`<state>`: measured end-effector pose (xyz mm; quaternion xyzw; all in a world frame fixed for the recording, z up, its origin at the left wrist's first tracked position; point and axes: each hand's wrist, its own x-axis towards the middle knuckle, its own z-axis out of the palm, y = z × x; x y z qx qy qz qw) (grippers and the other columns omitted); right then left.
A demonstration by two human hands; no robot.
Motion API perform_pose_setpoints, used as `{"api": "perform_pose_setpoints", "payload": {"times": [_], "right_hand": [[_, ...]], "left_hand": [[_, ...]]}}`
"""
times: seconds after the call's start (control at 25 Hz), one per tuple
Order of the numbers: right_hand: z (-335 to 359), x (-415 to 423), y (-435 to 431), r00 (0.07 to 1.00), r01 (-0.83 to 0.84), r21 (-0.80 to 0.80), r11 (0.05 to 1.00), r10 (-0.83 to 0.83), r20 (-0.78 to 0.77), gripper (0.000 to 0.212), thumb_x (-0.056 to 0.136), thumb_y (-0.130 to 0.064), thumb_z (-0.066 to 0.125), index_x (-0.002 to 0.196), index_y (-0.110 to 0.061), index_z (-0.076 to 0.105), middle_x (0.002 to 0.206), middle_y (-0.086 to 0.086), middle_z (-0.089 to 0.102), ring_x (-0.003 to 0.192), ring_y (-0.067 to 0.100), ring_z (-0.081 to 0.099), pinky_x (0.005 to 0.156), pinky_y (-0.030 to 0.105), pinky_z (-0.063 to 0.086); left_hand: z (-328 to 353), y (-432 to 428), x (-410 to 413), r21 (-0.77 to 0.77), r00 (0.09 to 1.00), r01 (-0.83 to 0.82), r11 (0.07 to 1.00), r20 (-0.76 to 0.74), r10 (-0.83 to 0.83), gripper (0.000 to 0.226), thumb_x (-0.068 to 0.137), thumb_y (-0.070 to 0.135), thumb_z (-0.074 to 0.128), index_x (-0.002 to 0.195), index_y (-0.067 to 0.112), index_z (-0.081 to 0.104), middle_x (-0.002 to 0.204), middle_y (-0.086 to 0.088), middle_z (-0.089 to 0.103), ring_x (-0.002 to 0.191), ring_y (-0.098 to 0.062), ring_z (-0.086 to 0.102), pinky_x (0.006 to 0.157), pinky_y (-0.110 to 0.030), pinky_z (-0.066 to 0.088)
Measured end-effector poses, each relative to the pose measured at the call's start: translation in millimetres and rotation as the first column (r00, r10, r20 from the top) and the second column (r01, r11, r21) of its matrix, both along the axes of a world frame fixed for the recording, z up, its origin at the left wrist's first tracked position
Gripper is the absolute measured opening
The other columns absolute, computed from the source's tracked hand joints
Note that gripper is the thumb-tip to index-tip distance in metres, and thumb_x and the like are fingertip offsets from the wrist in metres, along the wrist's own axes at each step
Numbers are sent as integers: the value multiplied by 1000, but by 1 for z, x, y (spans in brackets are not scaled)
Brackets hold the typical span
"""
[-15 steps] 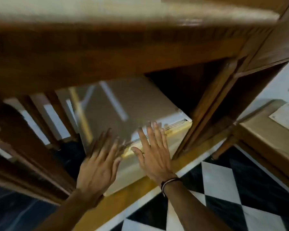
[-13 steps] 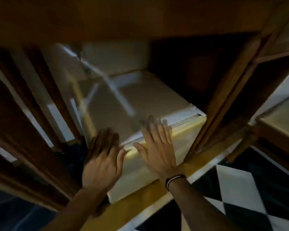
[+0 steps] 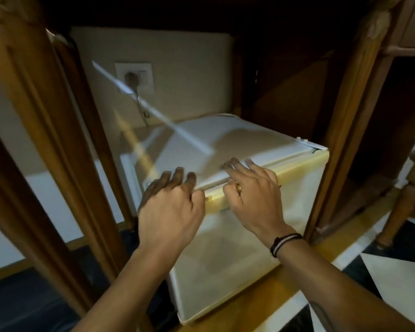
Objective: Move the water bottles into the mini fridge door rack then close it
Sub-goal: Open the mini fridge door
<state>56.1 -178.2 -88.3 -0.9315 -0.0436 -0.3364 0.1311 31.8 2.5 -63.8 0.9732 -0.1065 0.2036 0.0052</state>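
Observation:
The white mini fridge (image 3: 240, 140) stands under a wooden desk, with its cream door (image 3: 228, 264) facing me and closed against the body. My left hand (image 3: 170, 212) rests on the door's top edge at the left, its fingers curled over onto the fridge top. Beside it to the right, my right hand (image 3: 254, 197) lies on the same edge, fingers spread and bent, holding nothing. A dark band is on my right wrist. No water bottles are in view.
Wooden desk legs (image 3: 58, 144) stand close to the fridge on the left, and another leg (image 3: 345, 121) on the right. A wall socket with a plug (image 3: 133, 77) is behind the fridge. Black and white floor tiles (image 3: 393, 279) lie at the lower right. A carved furniture leg (image 3: 400, 207) stands at the right edge.
The view has dropped lower and closer to the fridge. Both hands have slid up from the door front to its top edge, fingers now curled over it.

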Motion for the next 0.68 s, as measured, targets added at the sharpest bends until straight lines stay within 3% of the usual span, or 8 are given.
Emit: {"api": "perform_pose_setpoints", "payload": {"times": [0.12,0.2,0.28,0.44,0.56,0.68], "right_hand": [[9,-18,-8,988,-66,-31,997,61,-141,60,93,-38,28,146,-34,57,157,-9,49,149,15,39,116,36,30],[17,-35,-18,966,-118,-26,993,109,-233,64,94,-41,21,151,-34,50,163,-9,39,153,13,31,122,35,24],[24,-54,-35,942,-151,-32,988,134,-308,62,97,-41,20,152,-35,49,166,-9,33,156,11,24,125,35,17],[38,-99,-78,870,-179,-92,980,113,-480,52,106,-42,20,152,-44,44,169,-11,22,159,11,8,126,34,2],[53,-141,-106,809,-113,-100,989,33,-587,47,109,-39,26,153,-42,43,171,-12,14,159,11,-1,128,36,1],[69,-172,-130,734,-26,-126,992,-66,-676,48,111,-36,29,157,-35,40,172,-12,8,160,15,-5,128,34,3]], "left_hand": [[4,7,-2,8,986,34,999,-165,-33,80,105,55,5,173,25,31,182,-5,24,167,-24,24,135,-41,25],[10,13,0,-91,953,84,992,-285,-107,78,110,67,14,178,28,18,187,-1,5,173,-21,4,139,-43,7],[10,18,4,-95,946,134,987,-286,-155,76,112,65,14,179,28,14,188,-1,1,174,-21,-1,139,-44,3],[-15,33,4,24,982,186,982,-34,-185,70,117,53,12,180,25,8,188,-3,-2,174,-22,-6,138,-41,-6],[-41,41,-3,106,962,222,969,141,-235,71,115,46,10,179,17,3,186,-9,-14,172,-27,-16,138,-48,-13],[-55,38,3,67,913,277,959,292,-284,70,115,38,18,176,4,21,185,-17,0,173,-31,-2,138,-58,1]]}}
